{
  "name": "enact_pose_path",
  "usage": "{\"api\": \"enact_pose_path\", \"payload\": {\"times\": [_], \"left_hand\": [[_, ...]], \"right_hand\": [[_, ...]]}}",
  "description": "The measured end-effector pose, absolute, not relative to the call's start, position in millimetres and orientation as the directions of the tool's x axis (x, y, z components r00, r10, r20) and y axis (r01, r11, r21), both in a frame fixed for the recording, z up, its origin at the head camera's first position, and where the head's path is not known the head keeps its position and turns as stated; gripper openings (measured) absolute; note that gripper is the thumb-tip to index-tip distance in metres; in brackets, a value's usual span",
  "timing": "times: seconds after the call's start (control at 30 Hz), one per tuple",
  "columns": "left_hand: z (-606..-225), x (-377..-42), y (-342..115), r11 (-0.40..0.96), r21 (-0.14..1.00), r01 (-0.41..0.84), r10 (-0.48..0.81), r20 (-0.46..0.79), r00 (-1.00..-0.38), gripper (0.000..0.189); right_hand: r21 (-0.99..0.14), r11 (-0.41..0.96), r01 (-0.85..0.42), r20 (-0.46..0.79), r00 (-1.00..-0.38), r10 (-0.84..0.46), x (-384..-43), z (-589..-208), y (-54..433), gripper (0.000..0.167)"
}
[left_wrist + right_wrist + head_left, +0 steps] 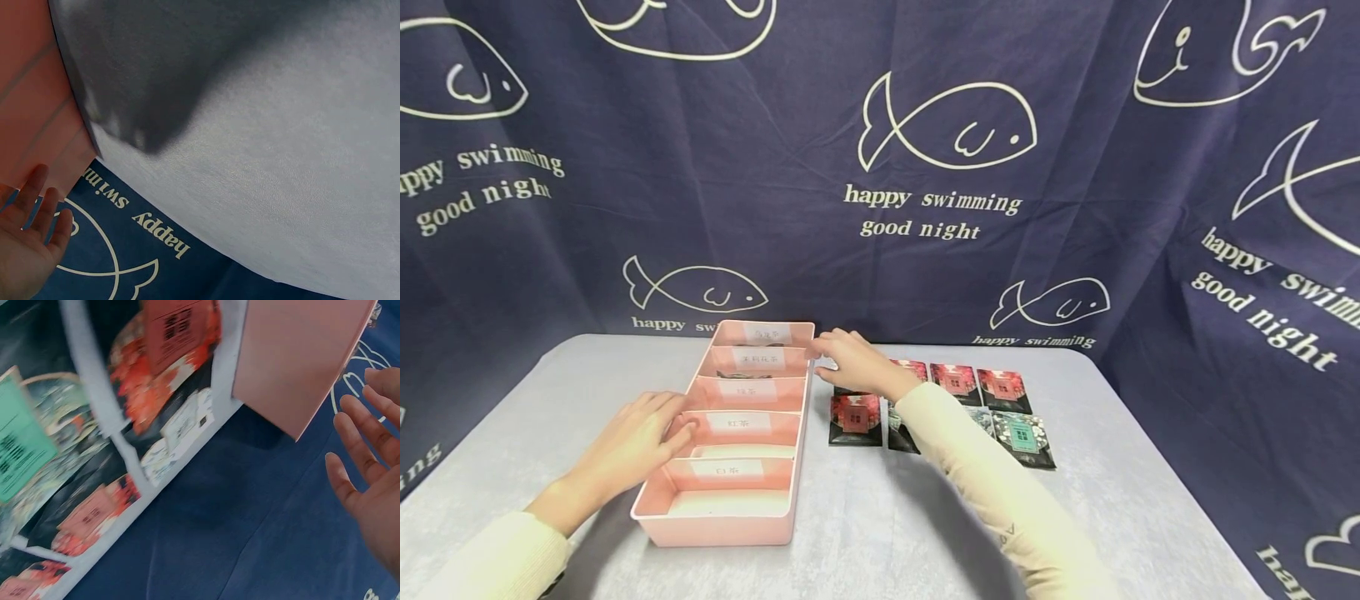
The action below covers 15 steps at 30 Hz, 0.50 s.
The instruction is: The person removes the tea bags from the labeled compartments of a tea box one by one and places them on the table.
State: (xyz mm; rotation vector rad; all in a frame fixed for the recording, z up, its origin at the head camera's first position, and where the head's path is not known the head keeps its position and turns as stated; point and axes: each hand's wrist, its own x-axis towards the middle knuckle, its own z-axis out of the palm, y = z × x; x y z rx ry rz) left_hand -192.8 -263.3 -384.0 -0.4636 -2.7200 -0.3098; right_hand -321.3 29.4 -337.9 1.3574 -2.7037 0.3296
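A long pink divided box point(718, 529) lies lengthwise on the table, with white labels on its compartment walls. My left hand point(636, 442) is at its left side, fingers slightly bent over the rim; the left wrist view shows that hand point(28, 250) with fingers spread beside the pink wall point(44, 94). My right hand point(865, 362) is by the far right rim, fingertips at or near the edge. In the right wrist view its fingers point(359, 428) are loosely extended and hold nothing. Dark packets point(745, 375) partly show in the two far compartments.
Right of the box lie two rows of tea sachets, some with red labels point(855, 419), others green point(1024, 435). My right forearm point(985, 475) hides part of them. A dark blue cloth point(805, 208) with fish drawings hangs behind the grey table point(1120, 517).
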Motion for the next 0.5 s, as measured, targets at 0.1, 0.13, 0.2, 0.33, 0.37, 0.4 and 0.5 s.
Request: {"api": "enact_pose_path", "payload": {"times": [0.1, 0.13, 0.2, 0.33, 0.37, 0.4, 0.5], "left_hand": [[-385, -193, -263, 0.922, 0.151, 0.357, 0.276, 0.391, -0.878, 0.038], [-385, -193, -263, 0.922, 0.152, 0.357, 0.276, 0.391, -0.878, 0.038], [-385, -193, -263, 0.921, 0.156, 0.357, 0.275, 0.389, -0.879, 0.038], [-385, -192, -263, 0.921, 0.16, 0.356, 0.274, 0.387, -0.881, 0.038], [-385, -192, -263, 0.921, 0.159, 0.357, 0.275, 0.386, -0.881, 0.038], [-385, -192, -263, 0.92, 0.158, 0.358, 0.276, 0.386, -0.88, 0.039], [-384, -192, -263, 0.92, 0.159, 0.358, 0.276, 0.384, -0.881, 0.039]], "right_hand": [[-0.126, 0.585, -0.801, 0.187, -0.598, -0.779, -323, -339, 20, 0.033], [-0.124, 0.586, -0.801, 0.186, -0.599, -0.779, -323, -339, 17, 0.033], [-0.126, 0.585, -0.802, 0.186, -0.598, -0.78, -322, -339, 11, 0.032], [-0.165, 0.573, -0.803, 0.174, -0.596, -0.784, -321, -339, 0, 0.028], [-0.176, 0.572, -0.801, 0.169, -0.597, -0.784, -320, -339, -2, 0.028], [-0.177, 0.572, -0.801, 0.165, -0.597, -0.785, -319, -339, -4, 0.028], [-0.16, 0.573, -0.804, 0.157, -0.594, -0.789, -318, -342, -11, 0.029]]}}
